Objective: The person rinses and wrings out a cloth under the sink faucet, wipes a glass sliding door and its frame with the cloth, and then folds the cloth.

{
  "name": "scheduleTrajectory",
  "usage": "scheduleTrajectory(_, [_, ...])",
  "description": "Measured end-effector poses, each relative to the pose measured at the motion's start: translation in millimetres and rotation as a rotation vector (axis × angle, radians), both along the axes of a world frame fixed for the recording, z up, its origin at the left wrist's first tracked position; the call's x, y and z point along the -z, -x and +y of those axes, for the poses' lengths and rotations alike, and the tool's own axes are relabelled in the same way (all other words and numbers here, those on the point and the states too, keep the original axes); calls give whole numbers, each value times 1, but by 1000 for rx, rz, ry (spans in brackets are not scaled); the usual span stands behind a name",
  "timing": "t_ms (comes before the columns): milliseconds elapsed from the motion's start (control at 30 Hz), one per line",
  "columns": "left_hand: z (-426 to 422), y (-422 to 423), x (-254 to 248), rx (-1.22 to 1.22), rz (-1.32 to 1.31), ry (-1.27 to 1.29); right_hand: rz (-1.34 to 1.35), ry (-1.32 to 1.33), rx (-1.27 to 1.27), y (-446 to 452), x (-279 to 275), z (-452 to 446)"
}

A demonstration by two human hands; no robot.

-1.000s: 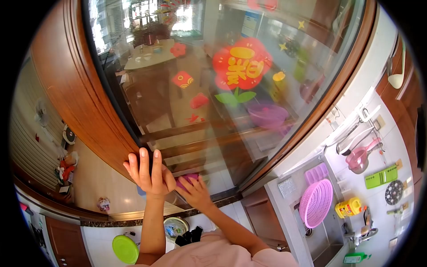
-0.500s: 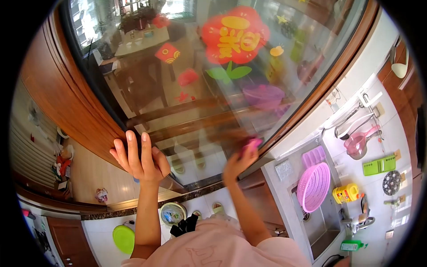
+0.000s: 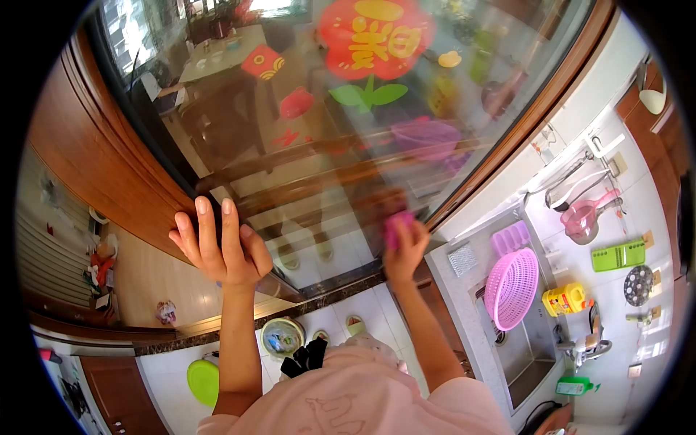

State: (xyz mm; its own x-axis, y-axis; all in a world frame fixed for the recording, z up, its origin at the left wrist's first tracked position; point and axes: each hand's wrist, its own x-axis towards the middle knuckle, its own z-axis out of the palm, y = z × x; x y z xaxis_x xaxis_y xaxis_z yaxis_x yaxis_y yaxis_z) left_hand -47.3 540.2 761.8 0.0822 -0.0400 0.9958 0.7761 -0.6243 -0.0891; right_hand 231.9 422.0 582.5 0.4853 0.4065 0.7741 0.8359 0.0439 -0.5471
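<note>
A sliding glass door (image 3: 304, 210) with a brown wooden frame (image 3: 138, 174) stands in front of me. On its glass is a large red flower sticker (image 3: 375, 40) with yellow characters and green leaves. My left hand (image 3: 228, 250) rests with fingers stretched out on the door's left frame edge, holding nothing. Low on the right side of the pane, my right hand (image 3: 406, 257) grips a pink sponge (image 3: 398, 230) against the glass. Motion blur softens the sponge, and its far side is hidden by reflections and my fingers.
Right of the door is a steel sink (image 3: 533, 366) with a pink colander (image 3: 512, 288) and yellow bottle (image 3: 564, 299). Utensils hang on the tiled wall, including a green grater (image 3: 618, 255). Near my feet are a round container (image 3: 283, 337) and a green stool (image 3: 204, 383).
My right hand has shifted slightly right and its wrist has turned, with the pink sponge still in it. My left hand stays on the frame. The view has shifted a little.
</note>
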Motion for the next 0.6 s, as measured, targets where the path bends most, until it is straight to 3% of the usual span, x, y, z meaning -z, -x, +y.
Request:
scheduleTrajectory(100, [0, -2, 1, 0, -5, -4, 265, -31, 322, -57, 1, 7])
scheduleTrajectory(267, [1, -4, 1, -13, -10, -11, 369, -52, 553, -35, 22, 41])
scheduleTrajectory(333, [0, -4, 1, -24, -8, -13, 253, -30, 448, 37, 14, 44])
scheduleTrajectory(367, [1, -5, 1, -28, -6, -14, 403, 88, 356, 74, 27, 45])
scheduleTrajectory(467, [-1, -4, 0, -24, -10, 0, 361, 59, 21, 166, 40, 34])
scheduleTrajectory(600, [1, -2, 2, -20, -3, -10, 356, 131, -242, 148, 36, 18])
